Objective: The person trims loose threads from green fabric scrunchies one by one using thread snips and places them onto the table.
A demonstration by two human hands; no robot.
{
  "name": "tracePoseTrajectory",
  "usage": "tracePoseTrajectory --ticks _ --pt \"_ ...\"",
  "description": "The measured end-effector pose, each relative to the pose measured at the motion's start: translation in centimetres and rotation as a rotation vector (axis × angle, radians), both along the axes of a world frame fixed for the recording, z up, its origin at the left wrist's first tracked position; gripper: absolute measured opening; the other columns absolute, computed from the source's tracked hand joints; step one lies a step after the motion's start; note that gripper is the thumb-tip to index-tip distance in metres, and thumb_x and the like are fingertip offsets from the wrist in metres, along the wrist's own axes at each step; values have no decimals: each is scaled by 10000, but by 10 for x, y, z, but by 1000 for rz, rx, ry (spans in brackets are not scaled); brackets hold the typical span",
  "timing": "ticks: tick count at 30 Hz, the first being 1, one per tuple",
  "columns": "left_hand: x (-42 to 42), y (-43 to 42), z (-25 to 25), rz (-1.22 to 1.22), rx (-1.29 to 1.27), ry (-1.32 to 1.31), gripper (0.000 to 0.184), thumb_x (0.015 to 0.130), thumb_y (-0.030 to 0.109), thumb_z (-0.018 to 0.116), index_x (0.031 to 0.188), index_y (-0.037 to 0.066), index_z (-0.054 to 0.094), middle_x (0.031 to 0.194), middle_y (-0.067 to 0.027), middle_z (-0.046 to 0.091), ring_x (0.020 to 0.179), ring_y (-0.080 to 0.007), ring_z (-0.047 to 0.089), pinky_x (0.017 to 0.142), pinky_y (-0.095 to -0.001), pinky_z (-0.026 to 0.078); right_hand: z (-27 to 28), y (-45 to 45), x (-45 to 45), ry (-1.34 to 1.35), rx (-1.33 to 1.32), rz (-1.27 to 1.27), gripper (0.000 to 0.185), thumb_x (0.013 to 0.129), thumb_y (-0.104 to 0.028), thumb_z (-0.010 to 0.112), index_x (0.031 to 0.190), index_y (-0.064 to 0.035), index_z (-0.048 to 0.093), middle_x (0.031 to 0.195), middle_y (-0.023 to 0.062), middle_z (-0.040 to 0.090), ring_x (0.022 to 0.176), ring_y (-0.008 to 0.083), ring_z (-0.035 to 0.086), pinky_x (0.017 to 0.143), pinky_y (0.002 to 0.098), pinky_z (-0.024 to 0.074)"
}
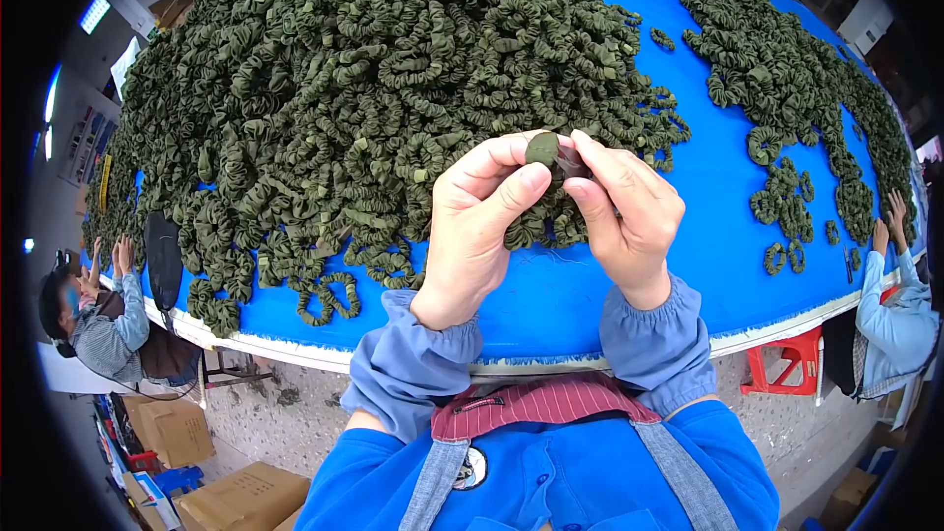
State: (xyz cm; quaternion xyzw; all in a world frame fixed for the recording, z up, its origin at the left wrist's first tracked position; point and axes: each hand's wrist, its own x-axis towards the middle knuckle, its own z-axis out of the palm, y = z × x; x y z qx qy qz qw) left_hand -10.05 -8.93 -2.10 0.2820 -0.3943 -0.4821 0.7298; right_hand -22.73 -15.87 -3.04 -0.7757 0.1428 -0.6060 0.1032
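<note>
One green fabric piece is pinched by left hand and right hand, seemingly for steadiness, near heaped scrunchies.

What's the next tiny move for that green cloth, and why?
Perhaps turn the green cloth slightly: the left hand pinches it, the right hand is close beside it, and its far side is hidden.

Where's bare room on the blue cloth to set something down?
Best: the blue cloth right of the right hand, bordered by the white table edge and dark green gathered fabric rings. It narrows upward between the huge ring heap and the smaller right heap. Also the patch between the blue sleeves. Crowded: centre and left, under the huge heap.
</note>
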Motion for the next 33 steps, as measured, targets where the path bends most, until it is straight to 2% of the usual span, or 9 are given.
tracePoseTrajectory --ticks 8,12,17,22,33 --pt "1 -4 -3 21 5 3 221 856 5 606 1075 -16 612 1055 -115 648 950 -149 605 862 -238 474 -2 -3 1 5 -54 -31 298 729 -24 715 1016 32 662 846 100 687 590 172 580 517 254 471" --pt "5 -13 -8 60 94 -54 191 855 9 610 1044 -16 627 1032 -99 652 922 -142 600 850 -233 472 -1 -1 -4 47 220 -59 271 732 -15 709 998 17 670 821 101 683 566 159 564 496 257 454" --pt "12 -17 -10 154 97 -235 161 839 20 628 997 -8 640 1021 -89 648 903 -145 589 836 -241 468 7 -2 -7 139 367 -22 245 738 -17 705 980 7 675 783 98 675 547 157 551 482 260 440" --pt "15 -19 -14 253 24 -501 129 812 32 652 937 3 643 1018 -91 643 907 -163 580 826 -259 466 2 -5 -5 167 312 -12 234 741 -25 704 971 11 676 770 91 672 555 160 559 490 258 446" --pt "19 -21 -19 362 -22 -751 110 780 44 677 874 13 628 1045 -108 636 935 -199 581 831 -303 468 -2 -12 -7 221 75 -71 199 745 -16 697 941 14 677 775 86 673 578 162 585 506 256 462"
